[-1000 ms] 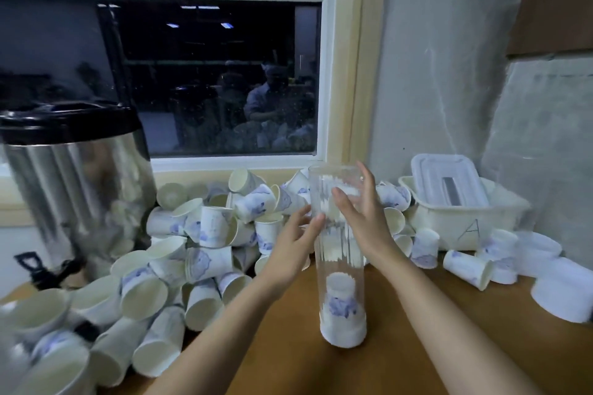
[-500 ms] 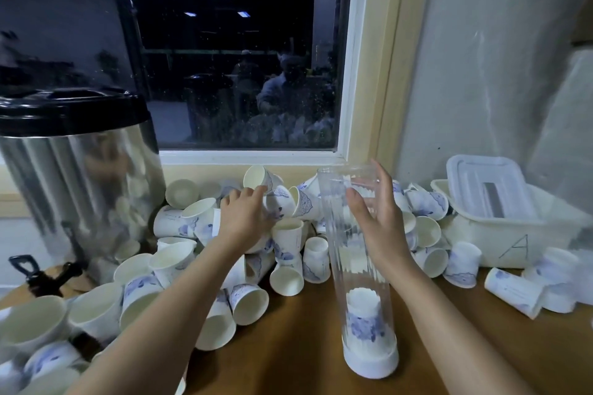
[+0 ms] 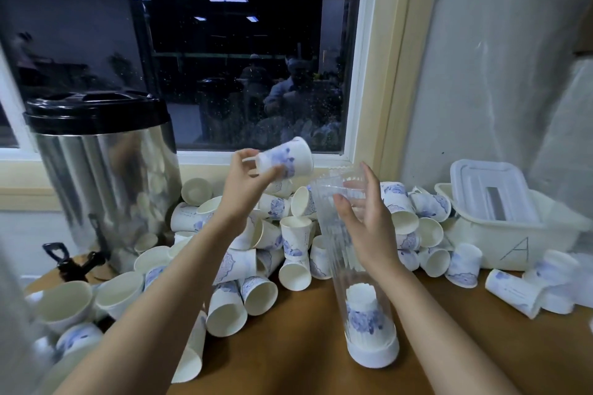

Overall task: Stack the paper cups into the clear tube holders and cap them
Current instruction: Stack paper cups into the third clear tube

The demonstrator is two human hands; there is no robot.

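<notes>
Left hand (image 3: 244, 183): pinches 1 cup (image 3: 285, 159) near its base, mouth facing right.
Right hand (image 3: 369, 218): thumb and fingers clasp the tube (image 3: 327, 202) near its open top.
Tube: standing on the table (image 3: 305, 346), slightly tilted, with nested cups at the bottom.
Change: 0.5 s ago the left hand was down in the pile (image 3: 256, 266); it now holds the cup raised beside the rim.
Meaning: insertion looks next; capping seems far off.
</notes>
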